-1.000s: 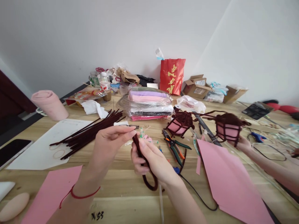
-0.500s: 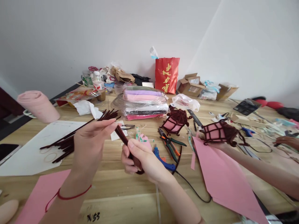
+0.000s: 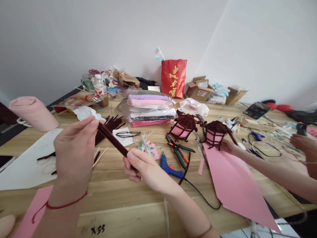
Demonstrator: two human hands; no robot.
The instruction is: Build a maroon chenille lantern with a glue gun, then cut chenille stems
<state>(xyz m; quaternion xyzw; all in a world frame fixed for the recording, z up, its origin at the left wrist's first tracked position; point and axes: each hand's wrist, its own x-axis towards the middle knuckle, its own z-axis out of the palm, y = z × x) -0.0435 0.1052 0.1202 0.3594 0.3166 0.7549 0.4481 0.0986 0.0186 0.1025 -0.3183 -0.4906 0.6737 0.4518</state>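
Note:
A dark brown strip of fuzzy chenille stems point(image 3: 112, 138) is stretched at a slant between my hands, above the table. At its upper left end, my left hand point(image 3: 75, 143) pinches it between thumb and fingertips. My right hand point(image 3: 141, 163) is wrapped around the lower right end, hiding that tip. Behind my left hand lies a bundle of dark brown chenille stems point(image 3: 114, 125), partly covered by the hand. A blue glue gun point(image 3: 169, 168) rests just right of my right hand, and pliers point(image 3: 177, 150) with dark green and orange handles lie beyond it.
Two pink-and-brown lanterns point(image 3: 183, 127) stand at centre right; another person's hand point(image 3: 229, 147) touches the right one. Pink card point(image 3: 235, 178) lies in front. Wrapped bundles of stems point(image 3: 151, 110) and a red bag point(image 3: 174, 77) are farther back. The glue gun's cable point(image 3: 204, 201) curves across the table.
My left hand has moved left along the strip, away from my right hand, so a longer stretch shows between them. The other person's lantern has shifted left and turned more upright.

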